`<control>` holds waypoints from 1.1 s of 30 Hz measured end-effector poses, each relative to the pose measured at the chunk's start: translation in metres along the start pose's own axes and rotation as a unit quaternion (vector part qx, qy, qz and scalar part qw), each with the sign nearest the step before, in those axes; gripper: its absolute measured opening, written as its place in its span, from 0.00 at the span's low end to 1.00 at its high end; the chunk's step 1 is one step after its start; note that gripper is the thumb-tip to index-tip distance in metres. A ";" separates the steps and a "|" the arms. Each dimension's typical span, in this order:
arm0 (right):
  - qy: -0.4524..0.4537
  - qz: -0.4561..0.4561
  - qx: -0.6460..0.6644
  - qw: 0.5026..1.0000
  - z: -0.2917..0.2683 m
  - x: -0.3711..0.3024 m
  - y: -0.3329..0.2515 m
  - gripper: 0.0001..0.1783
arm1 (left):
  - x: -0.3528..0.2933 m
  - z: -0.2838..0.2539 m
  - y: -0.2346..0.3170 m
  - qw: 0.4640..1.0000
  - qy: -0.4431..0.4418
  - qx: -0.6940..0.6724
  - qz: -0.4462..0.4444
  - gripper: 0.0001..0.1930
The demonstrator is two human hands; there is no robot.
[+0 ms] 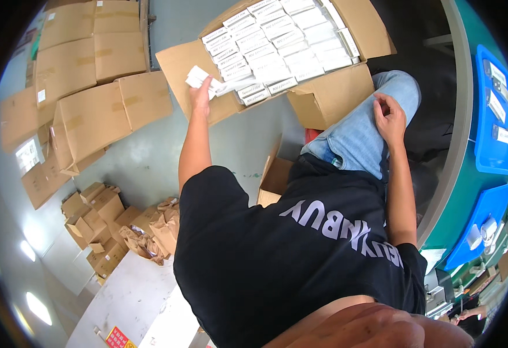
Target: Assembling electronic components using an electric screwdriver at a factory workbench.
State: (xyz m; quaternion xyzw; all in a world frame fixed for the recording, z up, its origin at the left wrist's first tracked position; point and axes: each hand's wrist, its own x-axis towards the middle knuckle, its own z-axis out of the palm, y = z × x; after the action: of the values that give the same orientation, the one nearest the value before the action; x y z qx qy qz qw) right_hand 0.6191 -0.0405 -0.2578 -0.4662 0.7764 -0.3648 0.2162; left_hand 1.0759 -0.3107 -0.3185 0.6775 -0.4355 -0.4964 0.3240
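My left hand [200, 97] is closed on a small white box [197, 75] over the left flap of a large open carton [182, 72]. A blurred white strip stretches from beside that hand toward the carton's contents. Inside the carton, small white boxes [283, 43] with dark print stand packed in rows. My right hand [390, 119] rests by the knee of my blue jeans [355, 130]. Its fingers are loosely curled and apart, with nothing visible in them.
Stacked brown cartons [91, 116] stand on the left, with smaller boxes [100, 226] below. On the right, a green-topped table [466, 191] holds blue trays [486, 153] with small white items. A white table [120, 296] is at the lower left. Another person's hand [469, 314] shows at the lower right.
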 end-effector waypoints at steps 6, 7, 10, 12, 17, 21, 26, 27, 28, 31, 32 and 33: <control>0.000 0.004 -0.008 1.000 -0.001 -0.002 0.001 0.10 | -0.006 -0.019 0.019 0.874 0.168 -0.445 -0.099 0.19; 0.003 0.006 -0.011 1.000 -0.004 -0.004 0.003 0.10 | -0.004 -0.012 0.019 0.875 0.164 -0.445 -0.101 0.19; 0.012 0.002 -0.008 1.000 -0.001 -0.001 0.001 0.10 | -0.013 0.012 0.031 0.976 0.100 -0.132 0.140 0.23; 0.005 -0.001 -0.016 1.000 -0.001 -0.002 -0.001 0.09 | -0.038 0.060 0.065 0.966 -0.063 0.172 0.184 0.28; -0.004 -0.011 -0.024 1.000 0.003 0.000 -0.009 0.09 | -0.025 0.141 0.026 0.737 -0.214 0.559 0.316 0.40; 0.022 0.014 -0.024 0.999 0.002 -0.005 0.002 0.09 | -0.034 0.151 -0.001 0.720 -0.235 0.582 0.297 0.42; 0.030 0.012 -0.016 0.999 0.000 -0.003 -0.001 0.09 | -0.025 0.157 -0.003 0.726 -0.205 0.551 0.356 0.43; 0.027 0.012 -0.017 0.999 -0.001 -0.003 0.002 0.09 | -0.020 0.161 -0.006 0.724 -0.212 0.547 0.364 0.43; 0.025 0.012 -0.019 0.999 0.000 -0.004 0.004 0.08 | -0.013 0.162 -0.007 0.721 -0.218 0.548 0.363 0.43; 0.057 -0.034 -0.001 0.998 0.013 -0.004 0.008 0.08 | 0.009 0.155 -0.010 0.694 -0.253 0.577 0.348 0.44; 0.062 -0.042 -0.003 0.997 0.017 -0.004 0.009 0.07 | 0.016 0.149 -0.010 0.686 -0.299 0.580 0.324 0.46; 0.058 -0.021 0.001 0.998 0.016 -0.005 0.012 0.07 | 0.015 0.148 -0.012 0.666 -0.314 0.605 0.302 0.47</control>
State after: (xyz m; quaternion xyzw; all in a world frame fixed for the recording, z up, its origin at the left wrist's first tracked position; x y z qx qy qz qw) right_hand 0.6257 -0.0381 -0.2771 -0.4605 0.7774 -0.3961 0.1635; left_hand 0.9393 -0.3200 -0.3788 0.3596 -0.8970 -0.1820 -0.1814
